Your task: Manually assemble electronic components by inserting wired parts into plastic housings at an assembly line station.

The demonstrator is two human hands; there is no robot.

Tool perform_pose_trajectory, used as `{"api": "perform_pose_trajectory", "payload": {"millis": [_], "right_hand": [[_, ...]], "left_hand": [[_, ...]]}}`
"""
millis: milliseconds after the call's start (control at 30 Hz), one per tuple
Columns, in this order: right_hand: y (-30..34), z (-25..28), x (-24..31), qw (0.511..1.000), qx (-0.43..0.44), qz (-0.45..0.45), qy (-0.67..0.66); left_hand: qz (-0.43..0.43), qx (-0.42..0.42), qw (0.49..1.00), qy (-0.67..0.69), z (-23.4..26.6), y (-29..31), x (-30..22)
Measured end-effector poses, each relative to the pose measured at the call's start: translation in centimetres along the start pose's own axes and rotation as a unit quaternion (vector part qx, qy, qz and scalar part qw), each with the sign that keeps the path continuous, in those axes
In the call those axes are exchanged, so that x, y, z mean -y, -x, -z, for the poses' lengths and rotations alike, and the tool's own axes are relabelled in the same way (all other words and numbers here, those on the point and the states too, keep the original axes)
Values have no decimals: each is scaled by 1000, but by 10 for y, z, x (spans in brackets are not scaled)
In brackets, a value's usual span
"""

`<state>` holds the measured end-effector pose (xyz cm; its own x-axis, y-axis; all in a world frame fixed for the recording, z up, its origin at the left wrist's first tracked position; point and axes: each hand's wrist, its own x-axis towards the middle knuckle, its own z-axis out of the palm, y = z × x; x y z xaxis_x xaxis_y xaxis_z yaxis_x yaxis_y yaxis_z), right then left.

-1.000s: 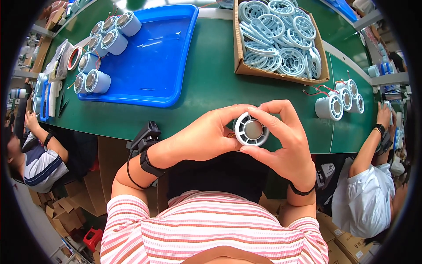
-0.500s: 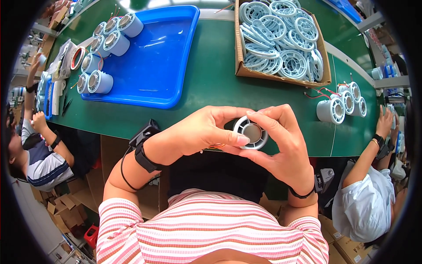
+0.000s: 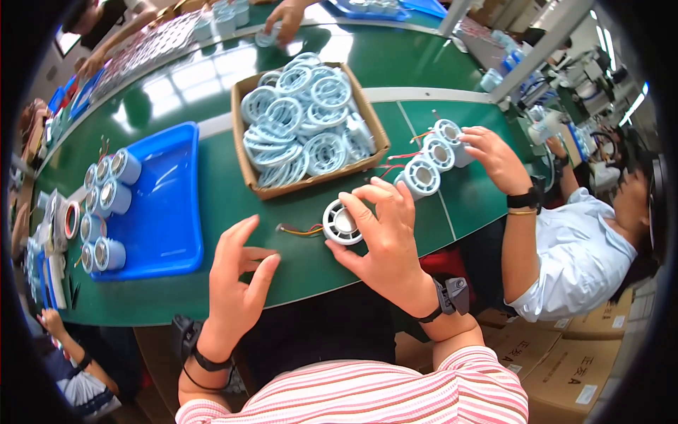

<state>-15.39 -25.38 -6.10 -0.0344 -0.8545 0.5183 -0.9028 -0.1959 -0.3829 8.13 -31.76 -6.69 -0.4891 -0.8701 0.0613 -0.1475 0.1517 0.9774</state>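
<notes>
Near the cardboard box (image 3: 371, 116), the right hand (image 3: 388, 247) pinches a spoke-rimmed motor (image 3: 343, 221) whose loose wires (image 3: 304, 231) could snag on the empty, wide-spread left hand (image 3: 239, 293)

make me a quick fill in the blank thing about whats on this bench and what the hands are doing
1. The right hand has its thumb and fingers on the round part, while the left hand holds ____.
2. The wires on that part stick out toward the person's ____ hand.
3. Light-blue rings are heaped in a box made of ____.
4. The tray left of the box is coloured ____.

Missing words: nothing; left; cardboard; blue.
</notes>
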Motion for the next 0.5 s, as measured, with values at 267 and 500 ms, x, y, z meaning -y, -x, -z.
{"api": "perform_pose_trajectory", "payload": {"millis": [267, 500], "right_hand": [[0, 11, -63, 983, -83, -68, 146], [-7, 17, -103, 966, -88, -105, 219]], "left_hand": [[-104, -67, 978, -165, -6, -4, 10], [-125, -50, 979, -153, -7, -9, 11]]}}
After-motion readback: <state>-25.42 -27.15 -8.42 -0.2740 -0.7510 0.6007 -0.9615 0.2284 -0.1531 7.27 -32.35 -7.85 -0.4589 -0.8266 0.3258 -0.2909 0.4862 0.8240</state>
